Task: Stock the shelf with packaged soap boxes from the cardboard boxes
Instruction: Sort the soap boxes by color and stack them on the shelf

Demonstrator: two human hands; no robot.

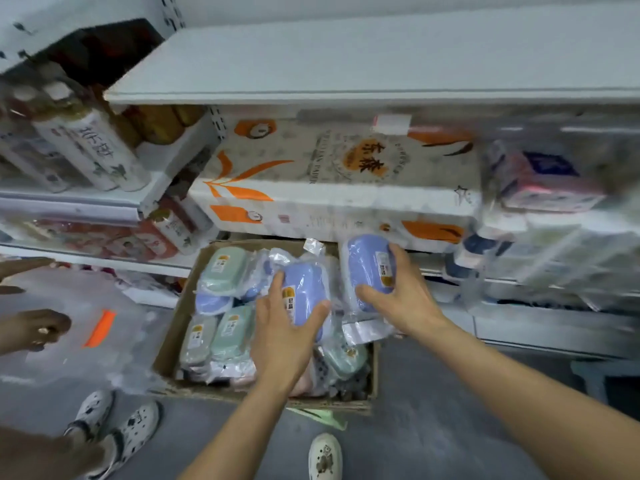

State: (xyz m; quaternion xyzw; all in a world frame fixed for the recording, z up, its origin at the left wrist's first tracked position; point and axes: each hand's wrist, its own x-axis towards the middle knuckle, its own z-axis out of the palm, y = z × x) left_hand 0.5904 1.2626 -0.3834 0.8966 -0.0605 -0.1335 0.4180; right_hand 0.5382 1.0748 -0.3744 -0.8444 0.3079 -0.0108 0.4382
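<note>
A cardboard box [173, 323] sits on the floor in front of the shelves, filled with several plastic-wrapped soap boxes in green [221, 271], blue and grey. My left hand [284, 334] grips a blue wrapped soap box [306, 289] just above the carton. My right hand [401, 292] holds a second blue wrapped soap box [367, 261] lifted over the carton's far right corner. The white shelf board [346, 64] above is bare on top.
Large tissue packs with orange print [329, 174] fill the shelf behind the carton. Bottles [90, 147] stand on the left shelves, blurred packs [540, 181] on the right. Another person's hands [31, 327] and shoes [114, 424] are at the left.
</note>
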